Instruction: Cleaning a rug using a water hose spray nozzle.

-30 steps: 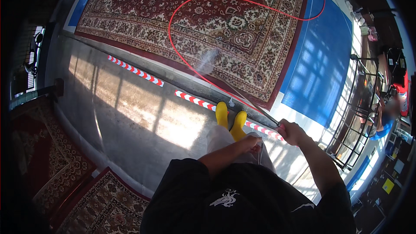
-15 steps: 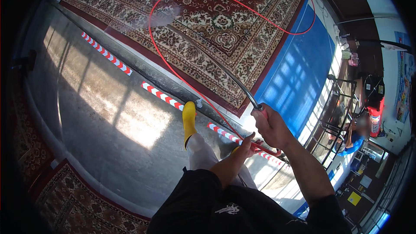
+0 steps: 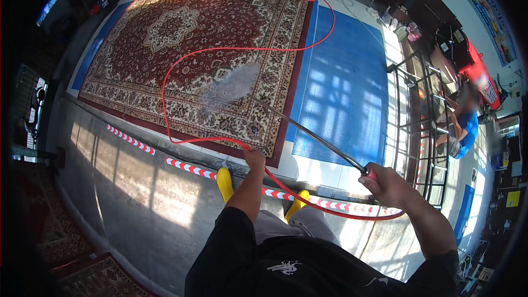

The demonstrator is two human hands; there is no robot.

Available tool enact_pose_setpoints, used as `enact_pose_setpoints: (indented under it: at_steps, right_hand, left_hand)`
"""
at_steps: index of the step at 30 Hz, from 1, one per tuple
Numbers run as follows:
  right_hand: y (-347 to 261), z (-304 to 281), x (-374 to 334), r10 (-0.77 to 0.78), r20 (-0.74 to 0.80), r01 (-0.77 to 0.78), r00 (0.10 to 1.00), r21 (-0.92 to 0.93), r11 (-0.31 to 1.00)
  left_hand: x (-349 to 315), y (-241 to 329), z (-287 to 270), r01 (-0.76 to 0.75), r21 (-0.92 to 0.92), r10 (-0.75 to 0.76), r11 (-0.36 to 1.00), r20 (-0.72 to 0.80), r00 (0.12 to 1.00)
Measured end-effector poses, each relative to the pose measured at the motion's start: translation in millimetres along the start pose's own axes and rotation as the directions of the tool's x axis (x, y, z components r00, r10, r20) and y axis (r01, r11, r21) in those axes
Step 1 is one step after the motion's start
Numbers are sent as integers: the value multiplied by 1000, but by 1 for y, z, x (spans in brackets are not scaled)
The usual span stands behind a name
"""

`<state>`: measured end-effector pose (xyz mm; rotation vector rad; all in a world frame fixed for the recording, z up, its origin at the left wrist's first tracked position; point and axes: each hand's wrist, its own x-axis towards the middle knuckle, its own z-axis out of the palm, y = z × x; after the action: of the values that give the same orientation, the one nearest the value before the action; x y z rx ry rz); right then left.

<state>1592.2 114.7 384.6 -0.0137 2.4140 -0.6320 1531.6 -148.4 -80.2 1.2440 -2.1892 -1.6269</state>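
Observation:
My right hand [image 3: 388, 182] is wrapped round the red grip of a long metal spray lance [image 3: 313, 131], which slants up and left over the carpet. White mist [image 3: 235, 84] fans from its tip onto the patterned border of a large dark red and cream carpet [image 3: 137, 71]. A red hose [image 3: 352, 215] loops from near the grip through my left hand [image 3: 254, 158], whose fingers are closed on it. From there the hose curves across the carpet to the far side.
The carpet overlaps a blue mat [image 3: 344, 93]. Red and white chevron tape [image 3: 190, 168] lines a step edge by my yellow boots [image 3: 225, 183]. At right, a black metal frame [image 3: 421, 132] stands near a person in blue [image 3: 465, 129]. Other rugs [image 3: 102, 278] lie lower left.
My hands have moved apart: the right went right and lower with the lance, the left went forward and left along the hose. The view has shifted, showing more carpet, and the mist looks larger.

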Motion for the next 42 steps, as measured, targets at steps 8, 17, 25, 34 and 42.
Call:
enact_pose_setpoints:
  at_steps: [8,17,25,34,42]
  right_hand:
    - [23,-83,-94,-118,-34,114,992,-103,988]
    - [118,-52,-87,12,137,-3,991,-60,998]
    - [213,9,-14,111,75,-117,991,75,990]
    - [197,-11,139,34,-138,-5,990,204,979]
    - [209,-39,227,121,-131,-90,984,223,971]
  left_hand:
    - [-428,33,122,-521,10,61,853,991,119]
    - [-488,-14,170,-831,-350,-220,433,853,-474]
    - [-325,31,90,-780,6,-154,626,981,-116]
    - [24,-22,-9,-186,345,-75,920,621,780]
    - [131,-80,-27,-350,719,-475,601,673,567]
